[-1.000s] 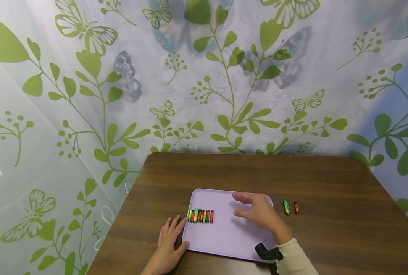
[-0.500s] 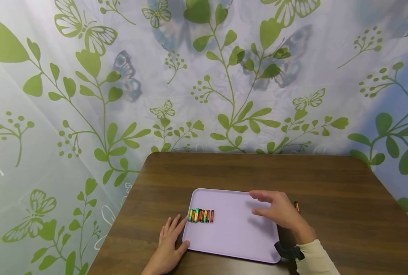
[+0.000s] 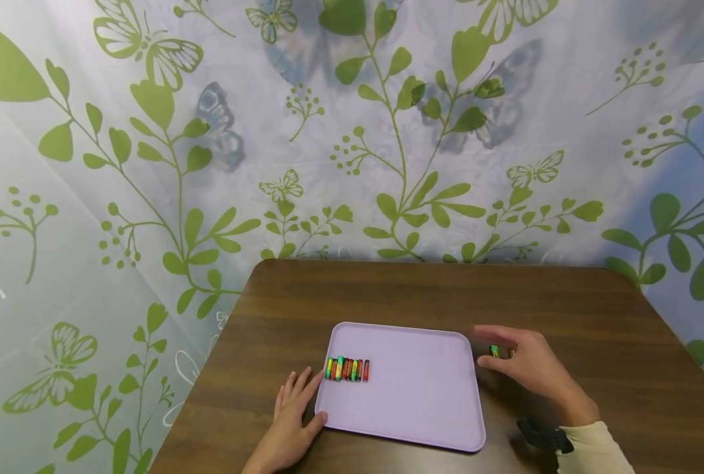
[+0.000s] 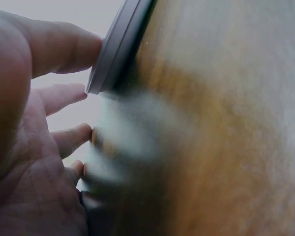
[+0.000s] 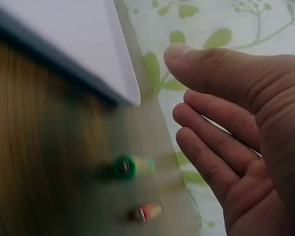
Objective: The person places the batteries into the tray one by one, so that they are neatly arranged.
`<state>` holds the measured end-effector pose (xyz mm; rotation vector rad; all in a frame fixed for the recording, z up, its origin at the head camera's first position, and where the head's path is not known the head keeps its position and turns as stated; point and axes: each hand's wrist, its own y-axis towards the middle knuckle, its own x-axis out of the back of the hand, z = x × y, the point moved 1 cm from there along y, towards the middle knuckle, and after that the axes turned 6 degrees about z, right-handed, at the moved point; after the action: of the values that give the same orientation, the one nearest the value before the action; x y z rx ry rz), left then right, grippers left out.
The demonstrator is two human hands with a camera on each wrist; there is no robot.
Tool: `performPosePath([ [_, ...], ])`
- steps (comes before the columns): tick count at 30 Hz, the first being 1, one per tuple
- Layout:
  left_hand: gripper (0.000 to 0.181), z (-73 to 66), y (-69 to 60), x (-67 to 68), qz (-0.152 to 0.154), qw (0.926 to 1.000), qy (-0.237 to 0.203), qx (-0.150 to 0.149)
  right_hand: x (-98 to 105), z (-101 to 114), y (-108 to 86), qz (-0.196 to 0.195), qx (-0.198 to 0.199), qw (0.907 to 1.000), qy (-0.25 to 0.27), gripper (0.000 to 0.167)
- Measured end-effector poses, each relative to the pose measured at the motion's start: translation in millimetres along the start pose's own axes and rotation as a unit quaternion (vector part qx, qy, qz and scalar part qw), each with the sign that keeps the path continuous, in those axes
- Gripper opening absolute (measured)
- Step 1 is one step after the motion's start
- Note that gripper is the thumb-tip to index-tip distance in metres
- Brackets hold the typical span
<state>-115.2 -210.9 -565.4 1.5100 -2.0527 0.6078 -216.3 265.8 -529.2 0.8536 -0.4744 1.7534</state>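
Observation:
A lavender tray (image 3: 413,388) lies on the table. Along its left side stands a row of several small batteries (image 3: 348,369), red, green and yellow, laid side by side. My left hand (image 3: 289,421) rests at the tray's left edge, fingers spread, with thumb and fingertips touching the rim (image 4: 110,59). Right of the tray, my right hand (image 3: 532,365) hovers over the table with its fingers extended and thumb apart, holding nothing. Close to it lie a green battery (image 5: 132,167) and a thinner red battery (image 5: 148,212); the hand partly covers both in the head view.
The brown wooden table (image 3: 423,293) extends behind the tray and to both sides. A curtain (image 3: 304,197) printed with leaves and butterflies hangs behind its back edge. A black strap (image 3: 544,436) is on the right wrist.
My right hand has moved rightward, from over the tray to the table beside the two loose batteries. The left hand stays at the tray's edge, and the battery row looks the same.

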Motion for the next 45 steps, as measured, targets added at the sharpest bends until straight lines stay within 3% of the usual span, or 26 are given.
performPosePath([
  [12, 0.07, 1.5, 1.7, -0.3, 0.008, 0.9996, 0.002, 0.026, 29, -30, -18.8, 0.004, -0.016, 0.9986, -0.051, 0.064],
  [24, 0.07, -1.8, 0.5, 0.8, 0.003, 0.9999, 0.001, 0.014, 24, -49, -17.8, 0.008, -0.019, 0.9965, -0.081, 0.064],
  [37, 0.07, -3.9, 0.7, 1.9, 0.006, 0.9999, -0.006, 0.015, 19, -51, -23.6, -0.02, -0.034, 0.9944, -0.098, 0.053],
  [45, 0.071, -1.9, 0.3, 0.6, 0.002, 0.9999, -0.003, 0.014, 15, -32, -25.4, -0.041, -0.014, 0.9962, -0.076, 0.054],
])
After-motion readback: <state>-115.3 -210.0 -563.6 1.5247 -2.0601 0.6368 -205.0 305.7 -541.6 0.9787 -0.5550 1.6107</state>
